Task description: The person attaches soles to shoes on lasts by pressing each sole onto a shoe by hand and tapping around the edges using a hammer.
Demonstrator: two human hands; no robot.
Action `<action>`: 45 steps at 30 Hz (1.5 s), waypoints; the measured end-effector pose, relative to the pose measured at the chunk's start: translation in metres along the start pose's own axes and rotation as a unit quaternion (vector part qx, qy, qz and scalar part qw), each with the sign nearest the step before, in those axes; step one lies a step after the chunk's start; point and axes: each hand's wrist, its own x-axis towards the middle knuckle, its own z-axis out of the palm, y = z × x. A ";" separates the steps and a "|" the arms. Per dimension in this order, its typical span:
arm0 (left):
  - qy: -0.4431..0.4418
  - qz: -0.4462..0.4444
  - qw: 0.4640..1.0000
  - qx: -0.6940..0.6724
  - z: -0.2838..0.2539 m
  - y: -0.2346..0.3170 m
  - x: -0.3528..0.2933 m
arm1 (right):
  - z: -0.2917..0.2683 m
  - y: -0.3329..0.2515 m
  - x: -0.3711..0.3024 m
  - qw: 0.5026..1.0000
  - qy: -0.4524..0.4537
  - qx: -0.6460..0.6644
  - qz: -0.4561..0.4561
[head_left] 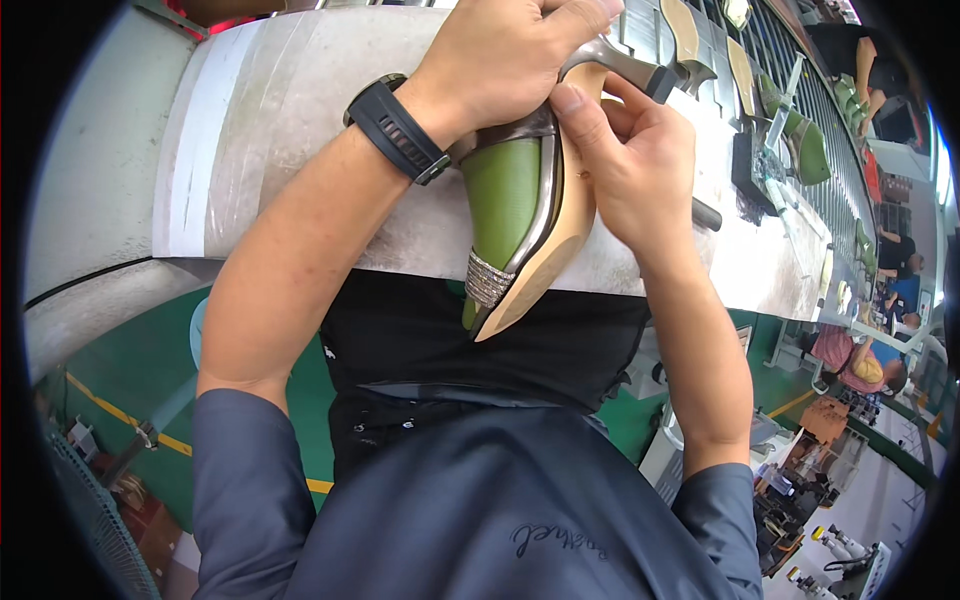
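Note:
A green high-heeled shoe is tilted sole-outward over the table's near edge, its pointed toe towards my body. It has a tan sole, a dark metallic trim and heel, and a sparkling silver band across the toe. My left hand, wearing a black watch on the wrist, is closed around the heel end, and the shoe hides some of its fingers. The thumb of my right hand presses on the sole near the arch. Its other fingers curl behind the sole, just below the dark heel.
The pale worktable spans the top of the view. To the right lie loose tan soles, a dark tool handle and a clear-and-black tape dispenser. Beyond, a roller conveyor carries green shoes. Other people work at far right.

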 end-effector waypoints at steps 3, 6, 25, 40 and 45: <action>0.035 0.063 0.997 -0.035 0.002 -0.003 -0.002 | -0.001 0.005 -0.005 0.995 -0.038 0.085 0.035; 0.006 0.001 1.000 0.019 -0.002 -0.002 0.003 | 0.002 -0.003 -0.012 0.997 -0.030 0.063 0.037; 0.067 0.121 0.977 0.161 -0.077 0.000 -0.038 | -0.009 -0.025 -0.001 0.993 -0.077 -0.082 -0.026; -0.019 0.186 0.923 0.336 -0.060 0.013 -0.140 | -0.030 -0.015 -0.009 0.931 -0.130 -0.249 -0.233; -0.007 0.203 0.920 0.334 -0.059 0.007 -0.142 | -0.025 -0.036 -0.006 0.948 -0.178 -0.231 -0.129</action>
